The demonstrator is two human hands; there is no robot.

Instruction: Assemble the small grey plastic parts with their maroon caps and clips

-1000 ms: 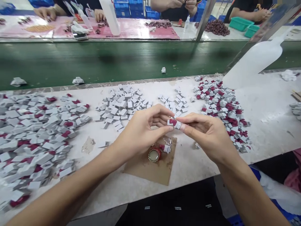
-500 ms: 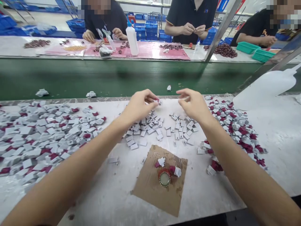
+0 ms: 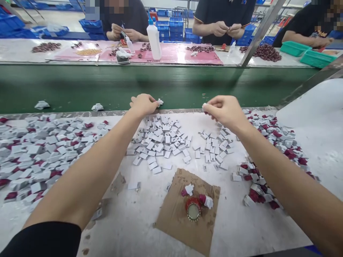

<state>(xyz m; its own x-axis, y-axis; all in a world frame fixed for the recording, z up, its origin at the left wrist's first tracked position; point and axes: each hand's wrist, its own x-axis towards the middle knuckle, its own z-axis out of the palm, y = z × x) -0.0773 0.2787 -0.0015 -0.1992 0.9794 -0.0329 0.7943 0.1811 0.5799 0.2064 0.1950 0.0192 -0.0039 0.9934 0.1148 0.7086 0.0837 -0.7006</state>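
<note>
At the near edge of the green belt, my left hand has its fingertips closed on a small white plastic piece. My right hand is held to the right, thumb and fingers pinching another small white piece, mostly covered by the fingertips. Below the hands lie loose white blocks and a smaller group of white blocks. On a brown cardboard sheet rest a red bottle cap, turned up, and two white-and-maroon pieces.
White-and-maroon pieces are heaped at the left and the right. Two white pieces sit on the green belt. A metal post and a large white bottle stand right. Co-workers sit across the belt.
My left hand has moved left and forward to the belt; the maroon part it showed is no longer visible. My right fingers have closed on a white piece. Pieces on the belt have shifted left.
</note>
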